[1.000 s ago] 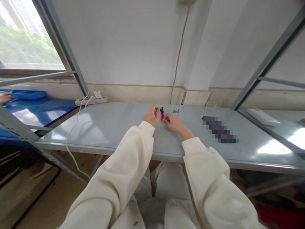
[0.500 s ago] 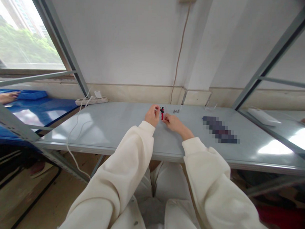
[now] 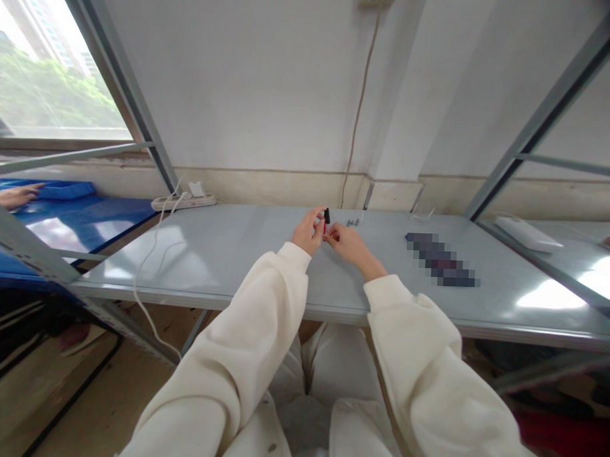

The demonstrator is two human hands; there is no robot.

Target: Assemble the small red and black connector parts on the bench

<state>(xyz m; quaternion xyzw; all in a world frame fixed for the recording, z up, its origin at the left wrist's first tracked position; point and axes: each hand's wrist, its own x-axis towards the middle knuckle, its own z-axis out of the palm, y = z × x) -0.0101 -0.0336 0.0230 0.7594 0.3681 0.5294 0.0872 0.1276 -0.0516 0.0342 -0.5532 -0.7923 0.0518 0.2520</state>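
A small red and black object (image 3: 326, 220) stands upright between my two hands over the grey table (image 3: 224, 252). My left hand (image 3: 307, 231) pinches it from the left, fingers closed around it. From the right, my right hand (image 3: 345, 242) has its fingertips closed on the lower part. Just right of the hands lie a few tiny grey parts (image 3: 353, 222). What the object is, I cannot make out at this size.
A white power strip (image 3: 183, 199) with a cable lies at the table's back left. A blurred dark patch (image 3: 441, 260) lies to the right. Metal frame struts rise on both sides. Another person's hand (image 3: 16, 195) rests on the blue table at far left.
Both hands have lifted the small red and black object slightly and drawn closer together around it. The other person's hand on the blue table has shifted a little.
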